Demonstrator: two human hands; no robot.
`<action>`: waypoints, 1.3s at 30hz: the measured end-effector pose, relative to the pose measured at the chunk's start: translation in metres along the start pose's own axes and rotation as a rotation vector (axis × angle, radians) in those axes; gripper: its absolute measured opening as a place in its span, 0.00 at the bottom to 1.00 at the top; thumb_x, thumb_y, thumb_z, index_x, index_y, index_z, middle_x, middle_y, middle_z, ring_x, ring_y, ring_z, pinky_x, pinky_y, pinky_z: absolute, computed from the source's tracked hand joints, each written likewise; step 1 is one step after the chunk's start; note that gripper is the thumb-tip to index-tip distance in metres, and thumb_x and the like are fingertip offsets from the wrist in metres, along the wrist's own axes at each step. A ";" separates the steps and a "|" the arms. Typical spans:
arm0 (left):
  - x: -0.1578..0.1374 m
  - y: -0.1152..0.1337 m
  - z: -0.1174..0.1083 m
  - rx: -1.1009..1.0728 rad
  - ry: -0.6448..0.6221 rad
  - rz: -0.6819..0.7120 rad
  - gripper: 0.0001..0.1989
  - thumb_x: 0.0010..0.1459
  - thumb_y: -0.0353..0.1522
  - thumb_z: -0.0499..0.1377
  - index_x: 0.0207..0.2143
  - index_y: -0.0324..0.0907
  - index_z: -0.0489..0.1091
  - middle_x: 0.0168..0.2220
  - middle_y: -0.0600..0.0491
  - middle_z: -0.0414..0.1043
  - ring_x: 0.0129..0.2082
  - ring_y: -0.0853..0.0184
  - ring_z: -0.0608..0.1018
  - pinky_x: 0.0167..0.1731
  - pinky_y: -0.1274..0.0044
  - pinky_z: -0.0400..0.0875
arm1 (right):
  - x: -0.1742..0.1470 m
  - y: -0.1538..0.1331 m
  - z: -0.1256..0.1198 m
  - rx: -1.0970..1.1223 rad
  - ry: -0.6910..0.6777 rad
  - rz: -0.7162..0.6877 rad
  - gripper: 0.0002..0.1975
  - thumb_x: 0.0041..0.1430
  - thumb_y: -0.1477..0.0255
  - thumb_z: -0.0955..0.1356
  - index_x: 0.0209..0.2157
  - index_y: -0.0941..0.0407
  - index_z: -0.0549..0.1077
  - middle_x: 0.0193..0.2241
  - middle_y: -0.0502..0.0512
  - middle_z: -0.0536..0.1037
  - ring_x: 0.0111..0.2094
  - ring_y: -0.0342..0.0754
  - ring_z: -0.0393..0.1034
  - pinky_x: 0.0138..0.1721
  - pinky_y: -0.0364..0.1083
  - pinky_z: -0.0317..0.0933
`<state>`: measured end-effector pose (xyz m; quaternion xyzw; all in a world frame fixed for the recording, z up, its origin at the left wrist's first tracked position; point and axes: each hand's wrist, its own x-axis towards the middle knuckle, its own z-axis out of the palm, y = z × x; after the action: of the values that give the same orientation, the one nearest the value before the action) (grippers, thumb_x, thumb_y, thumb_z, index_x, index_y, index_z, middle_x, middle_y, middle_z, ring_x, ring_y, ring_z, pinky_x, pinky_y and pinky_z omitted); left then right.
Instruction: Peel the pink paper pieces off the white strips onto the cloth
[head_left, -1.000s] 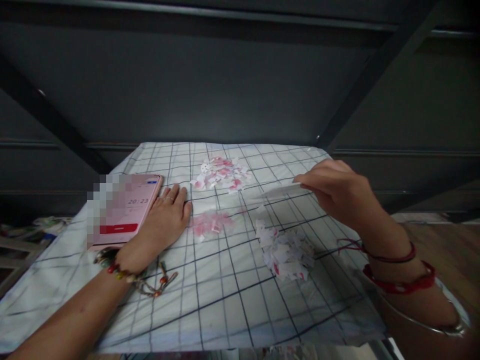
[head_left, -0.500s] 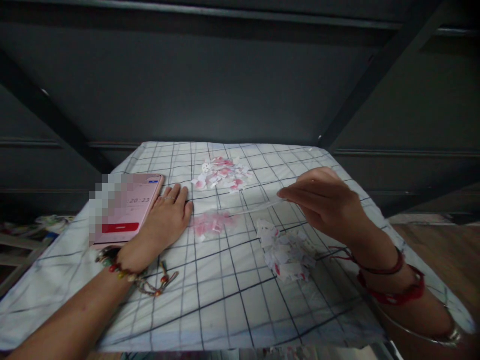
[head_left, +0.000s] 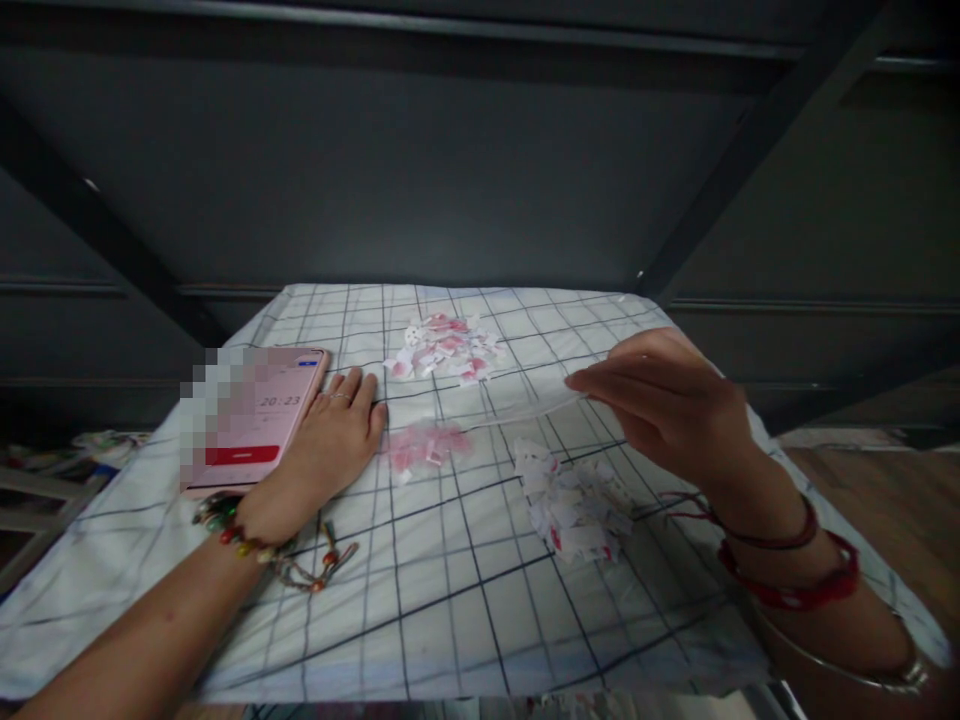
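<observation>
My left hand (head_left: pixel 335 432) lies flat on the checked cloth, fingers stretched out, right beside a pink phone (head_left: pixel 259 400). Raised over the cloth's right half, my right hand (head_left: pixel 667 410) pinches the end of a thin, whitish, see-through strip (head_left: pixel 525 410). The strip runs leftward to a small heap of pink translucent pieces (head_left: pixel 429 447); whether it touches them I cannot tell. Below my right hand sits a pile of whitish scraps with red marks (head_left: pixel 576 505). Farther back lies another pile of white and pink scraps (head_left: pixel 448 348).
White cloth with dark grid lines (head_left: pixel 435 590) covers the table. A dark grey panel (head_left: pixel 420 170) rises along the far edge. On the left stands a pale rack (head_left: pixel 45 500) with items on it, and wooden floor (head_left: pixel 885 500) shows at right.
My right hand has shifted a little to the right, drawing the strip's held end with it. My left hand, the phone and the piles have stayed put.
</observation>
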<state>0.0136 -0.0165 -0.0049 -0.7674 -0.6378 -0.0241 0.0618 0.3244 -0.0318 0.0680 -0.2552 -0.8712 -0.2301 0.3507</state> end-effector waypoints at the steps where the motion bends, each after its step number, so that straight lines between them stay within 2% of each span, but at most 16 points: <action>1: 0.000 0.000 0.000 -0.003 0.003 0.001 0.26 0.64 0.35 0.39 0.59 0.26 0.57 0.61 0.33 0.56 0.61 0.49 0.60 0.58 0.61 0.57 | 0.000 0.001 0.000 -0.035 0.016 0.023 0.12 0.56 0.84 0.63 0.36 0.53 0.71 0.26 0.48 0.76 0.29 0.44 0.67 0.32 0.46 0.60; 5: -0.001 0.000 0.001 -0.008 0.017 -0.004 0.26 0.64 0.34 0.40 0.58 0.25 0.57 0.61 0.31 0.56 0.61 0.48 0.61 0.58 0.60 0.57 | -0.004 0.006 0.003 -0.169 -0.039 0.064 0.12 0.55 0.84 0.62 0.35 0.55 0.72 0.24 0.48 0.75 0.28 0.45 0.65 0.29 0.46 0.56; 8: 0.000 -0.001 0.001 -0.010 0.020 0.005 0.26 0.64 0.34 0.40 0.58 0.25 0.57 0.61 0.31 0.56 0.61 0.48 0.61 0.58 0.59 0.57 | -0.002 0.003 0.009 -0.098 -0.093 0.018 0.13 0.54 0.85 0.62 0.35 0.55 0.71 0.25 0.48 0.76 0.27 0.44 0.65 0.30 0.46 0.57; 11: 0.000 -0.001 0.000 -0.017 0.018 0.009 0.26 0.64 0.33 0.41 0.58 0.25 0.58 0.60 0.31 0.56 0.61 0.48 0.61 0.57 0.59 0.58 | 0.002 -0.004 0.010 -0.015 -0.034 -0.017 0.13 0.55 0.85 0.63 0.37 0.54 0.70 0.26 0.48 0.76 0.29 0.43 0.66 0.33 0.46 0.59; 14: -0.001 -0.001 0.000 -0.029 0.019 0.000 0.26 0.64 0.34 0.41 0.58 0.26 0.58 0.61 0.31 0.56 0.61 0.48 0.60 0.57 0.59 0.58 | 0.002 -0.004 0.005 -0.039 0.016 0.008 0.14 0.54 0.86 0.64 0.38 0.53 0.70 0.27 0.48 0.77 0.30 0.43 0.67 0.34 0.46 0.60; 18: -0.001 -0.003 0.002 -0.030 0.019 -0.008 0.27 0.64 0.35 0.40 0.58 0.25 0.57 0.61 0.32 0.56 0.61 0.48 0.60 0.58 0.59 0.56 | -0.005 0.008 -0.006 -0.099 -0.051 0.053 0.11 0.55 0.83 0.64 0.36 0.53 0.69 0.25 0.48 0.75 0.29 0.45 0.66 0.31 0.46 0.59; 22: -0.001 -0.004 0.004 -0.041 0.052 0.001 0.26 0.64 0.35 0.40 0.58 0.27 0.58 0.61 0.34 0.57 0.60 0.49 0.61 0.56 0.58 0.58 | -0.006 0.011 -0.008 -0.015 -0.117 0.012 0.10 0.57 0.82 0.63 0.37 0.53 0.68 0.24 0.49 0.74 0.28 0.45 0.65 0.30 0.46 0.60; 29: -0.002 -0.003 0.005 -0.047 0.072 -0.001 0.26 0.64 0.34 0.41 0.58 0.27 0.58 0.60 0.32 0.57 0.60 0.49 0.62 0.56 0.58 0.59 | 0.000 -0.001 -0.004 -0.003 -0.026 -0.025 0.14 0.54 0.85 0.63 0.37 0.54 0.70 0.26 0.49 0.74 0.30 0.45 0.65 0.32 0.47 0.60; 35: -0.002 -0.003 0.005 -0.040 0.067 -0.022 0.26 0.64 0.35 0.41 0.58 0.28 0.58 0.60 0.34 0.58 0.60 0.50 0.62 0.57 0.60 0.57 | -0.004 0.007 -0.008 0.013 -0.120 0.009 0.12 0.55 0.83 0.63 0.37 0.53 0.70 0.24 0.48 0.73 0.28 0.44 0.64 0.30 0.45 0.60; 39: -0.002 -0.003 0.006 -0.035 0.069 -0.022 0.26 0.64 0.36 0.40 0.58 0.29 0.58 0.60 0.36 0.58 0.60 0.52 0.62 0.57 0.61 0.57 | 0.002 -0.001 0.002 0.003 -0.061 -0.050 0.14 0.54 0.85 0.63 0.37 0.54 0.70 0.25 0.49 0.74 0.29 0.44 0.65 0.33 0.45 0.60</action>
<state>0.0098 -0.0167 -0.0104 -0.7599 -0.6432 -0.0623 0.0698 0.3218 -0.0304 0.0674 -0.2396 -0.8879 -0.2295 0.3188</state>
